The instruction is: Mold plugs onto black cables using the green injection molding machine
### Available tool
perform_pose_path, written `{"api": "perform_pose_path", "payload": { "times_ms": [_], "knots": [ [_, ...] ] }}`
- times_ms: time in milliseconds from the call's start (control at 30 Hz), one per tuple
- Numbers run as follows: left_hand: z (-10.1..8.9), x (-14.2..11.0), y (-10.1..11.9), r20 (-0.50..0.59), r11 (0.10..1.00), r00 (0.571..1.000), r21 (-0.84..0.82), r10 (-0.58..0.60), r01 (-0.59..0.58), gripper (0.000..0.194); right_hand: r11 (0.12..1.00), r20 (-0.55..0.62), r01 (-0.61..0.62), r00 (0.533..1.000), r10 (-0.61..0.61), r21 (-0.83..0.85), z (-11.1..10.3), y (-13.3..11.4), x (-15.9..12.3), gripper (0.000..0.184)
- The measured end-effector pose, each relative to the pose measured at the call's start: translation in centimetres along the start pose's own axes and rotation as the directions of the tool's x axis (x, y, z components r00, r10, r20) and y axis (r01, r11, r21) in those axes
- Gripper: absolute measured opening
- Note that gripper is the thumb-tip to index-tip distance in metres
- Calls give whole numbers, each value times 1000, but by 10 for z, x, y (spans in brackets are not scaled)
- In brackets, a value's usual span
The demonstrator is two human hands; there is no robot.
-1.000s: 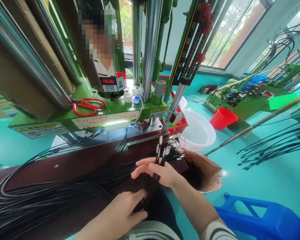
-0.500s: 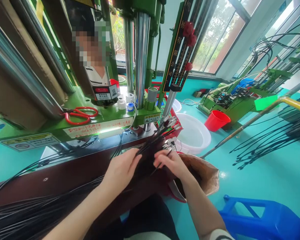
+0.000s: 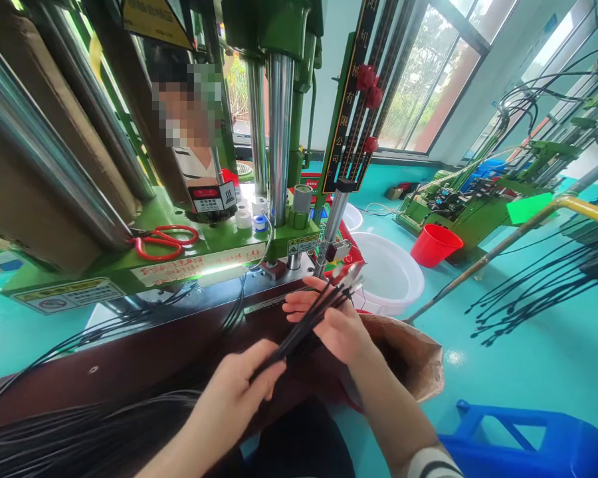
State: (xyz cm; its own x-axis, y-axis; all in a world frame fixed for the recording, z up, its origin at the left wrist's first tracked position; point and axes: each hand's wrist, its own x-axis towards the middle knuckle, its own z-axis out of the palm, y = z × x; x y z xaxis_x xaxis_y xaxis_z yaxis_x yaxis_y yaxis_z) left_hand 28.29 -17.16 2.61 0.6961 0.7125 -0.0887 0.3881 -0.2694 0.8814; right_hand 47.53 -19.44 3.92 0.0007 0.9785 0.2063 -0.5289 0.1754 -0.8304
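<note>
My left hand (image 3: 244, 385) is closed round a bundle of black cables (image 3: 301, 328) above the brown table edge. The bundle slants up to the right, and its silvery connector ends (image 3: 349, 279) fan out at the top. My right hand (image 3: 339, 325) is beneath the upper part of the bundle, palm up, with fingers stretched apart; the cables lie across it. More long black cables (image 3: 80, 431) lie in a heap along the table at lower left. Behind the hands stands a green press machine (image 3: 219, 255) with steel columns.
Red-handled scissors (image 3: 167, 242) and tape rolls (image 3: 244, 218) lie on the machine's green plate. A paper-lined bin (image 3: 428, 365) stands right of my hand, with a white tub (image 3: 391, 299) beyond. A blue stool (image 3: 538, 438), a red bucket (image 3: 436, 244) and hanging cables (image 3: 543, 285) are farther right.
The cable bundle has moved down and towards me in my left hand. My right hand has gone from curled fingers on a thin cable to spread fingers under the bundle.
</note>
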Motion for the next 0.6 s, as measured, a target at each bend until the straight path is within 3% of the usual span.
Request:
{"api": "perform_pose_path", "payload": {
  "times_ms": [67, 133, 167, 233, 300, 333, 400, 467, 533, 600],
  "knots": [
    [15, -13, -10, 99, 995, 992, -53, -76, 82, 31, 999, -4, -11, 1000, 11, 30, 8, 7, 0, 26],
    [27, -26, -20, 212, 986, 970, -91, -119, 141, 27, 992, 103, -123, 987, 123, -8, 12, 15, -4, 26],
    [32, -30, -23, 272, 980, 955, -123, -117, 156, 22, 978, 193, -201, 959, 208, -53, 14, 20, -7, 30],
    [39, -36, -27, 376, 940, 924, -287, -68, 186, 17, 935, 374, -314, 857, 354, -165, 16, 32, -14, 39],
    [47, -35, -26, 361, 788, 931, -561, -44, 254, 29, 899, 469, -354, 768, 436, -256, 17, 45, -22, 42],
    [52, -33, -25, 310, 667, 948, -691, -76, 279, 32, 890, 468, -363, 759, 454, -275, 17, 51, -24, 42],
    [61, -27, -21, 236, 433, 955, -853, -179, 292, 33, 893, 384, -381, 808, 448, -240, 14, 59, -25, 41],
    [70, -20, -19, 207, 330, 950, -902, -233, 277, 34, 921, 262, -366, 883, 390, -136, 9, 60, -18, 45],
    [76, -14, -18, 197, 354, 955, -896, -224, 268, 35, 950, 173, -305, 934, 313, -74, 4, 51, -6, 46],
    [80, -9, -17, 163, 438, 960, -864, -229, 251, 35, 949, 183, -274, 936, 300, -153, 1, 36, 9, 42]
  ]
}}
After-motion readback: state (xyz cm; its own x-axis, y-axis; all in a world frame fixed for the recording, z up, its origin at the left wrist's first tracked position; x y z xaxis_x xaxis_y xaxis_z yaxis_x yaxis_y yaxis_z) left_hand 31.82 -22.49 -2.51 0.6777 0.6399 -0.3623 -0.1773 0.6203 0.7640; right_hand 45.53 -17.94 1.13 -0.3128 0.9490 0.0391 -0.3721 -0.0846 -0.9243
